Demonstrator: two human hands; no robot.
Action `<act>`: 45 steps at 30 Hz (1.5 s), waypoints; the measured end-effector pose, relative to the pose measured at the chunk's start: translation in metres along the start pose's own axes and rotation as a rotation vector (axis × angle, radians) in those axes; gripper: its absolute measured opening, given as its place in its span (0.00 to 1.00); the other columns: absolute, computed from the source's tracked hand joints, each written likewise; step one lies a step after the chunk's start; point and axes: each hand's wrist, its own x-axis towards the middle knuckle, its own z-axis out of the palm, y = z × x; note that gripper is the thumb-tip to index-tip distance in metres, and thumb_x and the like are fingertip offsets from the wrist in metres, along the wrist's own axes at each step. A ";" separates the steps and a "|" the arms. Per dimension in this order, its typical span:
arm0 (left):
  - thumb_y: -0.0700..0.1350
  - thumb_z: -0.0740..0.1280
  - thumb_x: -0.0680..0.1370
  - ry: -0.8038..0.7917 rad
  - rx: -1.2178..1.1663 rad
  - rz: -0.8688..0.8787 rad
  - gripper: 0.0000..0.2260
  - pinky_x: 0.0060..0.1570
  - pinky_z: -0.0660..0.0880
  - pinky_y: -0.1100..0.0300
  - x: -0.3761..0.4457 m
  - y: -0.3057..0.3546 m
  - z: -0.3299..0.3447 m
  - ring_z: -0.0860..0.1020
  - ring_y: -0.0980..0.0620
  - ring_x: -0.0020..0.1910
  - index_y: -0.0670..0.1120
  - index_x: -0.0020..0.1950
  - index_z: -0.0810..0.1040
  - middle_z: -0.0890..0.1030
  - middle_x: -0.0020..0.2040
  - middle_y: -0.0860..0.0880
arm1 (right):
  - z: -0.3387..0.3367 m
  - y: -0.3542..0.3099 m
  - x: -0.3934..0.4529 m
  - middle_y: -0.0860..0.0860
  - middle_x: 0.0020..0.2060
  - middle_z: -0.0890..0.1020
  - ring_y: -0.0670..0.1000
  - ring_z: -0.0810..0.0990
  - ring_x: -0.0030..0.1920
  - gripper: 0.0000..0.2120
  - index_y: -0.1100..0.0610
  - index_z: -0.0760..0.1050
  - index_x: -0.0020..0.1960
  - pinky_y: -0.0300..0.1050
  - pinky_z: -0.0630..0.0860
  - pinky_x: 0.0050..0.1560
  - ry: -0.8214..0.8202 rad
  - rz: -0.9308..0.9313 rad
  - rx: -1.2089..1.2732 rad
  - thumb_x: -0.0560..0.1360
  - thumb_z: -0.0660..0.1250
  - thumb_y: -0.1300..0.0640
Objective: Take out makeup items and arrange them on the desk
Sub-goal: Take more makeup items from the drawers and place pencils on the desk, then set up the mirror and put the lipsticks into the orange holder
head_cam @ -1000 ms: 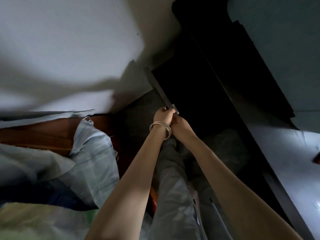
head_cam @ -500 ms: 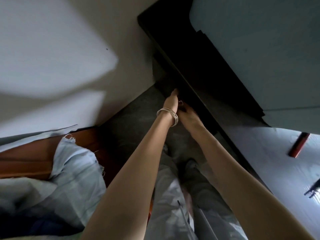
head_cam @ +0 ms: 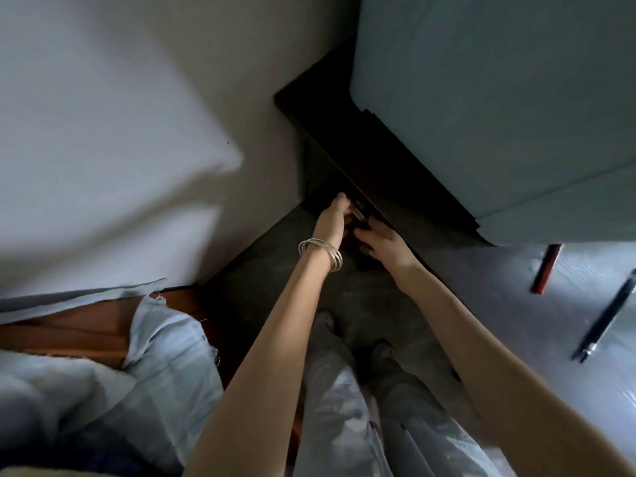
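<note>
Makeup items aren't identifiable yet: nothing clearly cosmetic in either hand, and whatever is stored sits in the dark recess under the tabletop [head_cam: 509, 304], too shadowed to read. Nearest: person's legs and feet on the dark floor [head_cam: 275, 270], pale cloth [head_cam: 161, 356] heaped near-left over a wooden edge. Near-right on the tabletop, a black pen-like stick [head_cam: 605, 316] and, beyond it, a red-brown bar [head_cam: 545, 270], well apart from the hands; can't tell if either counts as makeup. Both arms reach far and low because the target is below the tabletop edge. Right hand [head_cam: 382, 237] has fingers spread, relaxed, palm down at the opening, holding nothing I can see. Left hand [head_cam: 335, 215], bangles [head_cam: 321, 253] on the wrist, curls at a small metallic piece [head_cam: 359, 213], probably a handle or latch; grasp isn't confirmable in the shadow. Judgement: access step, nothing arranged yet.
</note>
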 end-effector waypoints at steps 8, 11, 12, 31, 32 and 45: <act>0.50 0.53 0.82 -0.145 0.170 0.221 0.19 0.64 0.68 0.55 -0.109 0.026 0.024 0.74 0.51 0.62 0.44 0.68 0.70 0.75 0.65 0.45 | -0.051 -0.031 -0.107 0.47 0.71 0.68 0.43 0.68 0.68 0.26 0.54 0.61 0.74 0.45 0.63 0.71 0.083 -0.232 0.175 0.78 0.62 0.52; 0.51 0.52 0.82 -0.221 0.211 0.294 0.19 0.64 0.68 0.55 -0.143 0.033 0.052 0.74 0.50 0.62 0.44 0.67 0.72 0.76 0.64 0.45 | -0.081 -0.029 -0.150 0.46 0.65 0.74 0.42 0.72 0.63 0.20 0.52 0.67 0.69 0.39 0.66 0.66 0.179 -0.315 0.248 0.78 0.62 0.52; 0.51 0.51 0.82 -0.248 0.226 0.313 0.19 0.63 0.68 0.55 -0.153 0.033 0.063 0.75 0.51 0.61 0.44 0.66 0.72 0.76 0.63 0.45 | -0.092 -0.024 -0.164 0.46 0.63 0.76 0.42 0.73 0.63 0.18 0.51 0.69 0.68 0.38 0.67 0.65 0.221 -0.337 0.264 0.78 0.62 0.53; 0.50 0.52 0.82 -0.725 0.583 0.346 0.15 0.64 0.70 0.55 -0.318 -0.105 0.319 0.75 0.50 0.62 0.48 0.60 0.74 0.78 0.59 0.47 | -0.275 0.198 -0.396 0.51 0.58 0.80 0.42 0.78 0.53 0.16 0.55 0.72 0.65 0.26 0.72 0.49 0.823 -0.410 0.588 0.78 0.64 0.57; 0.50 0.52 0.82 -0.736 0.593 0.347 0.15 0.64 0.70 0.55 -0.323 -0.114 0.329 0.76 0.50 0.61 0.48 0.60 0.75 0.79 0.59 0.47 | -0.280 0.209 -0.403 0.50 0.57 0.80 0.41 0.78 0.53 0.16 0.55 0.73 0.65 0.26 0.72 0.49 0.844 -0.409 0.595 0.77 0.64 0.57; 0.50 0.55 0.81 -0.887 0.764 0.267 0.15 0.65 0.71 0.51 -0.334 -0.179 0.452 0.76 0.50 0.61 0.47 0.61 0.76 0.80 0.59 0.47 | -0.364 0.280 -0.428 0.45 0.55 0.80 0.34 0.78 0.50 0.14 0.50 0.73 0.61 0.26 0.72 0.47 1.039 -0.310 0.674 0.76 0.66 0.56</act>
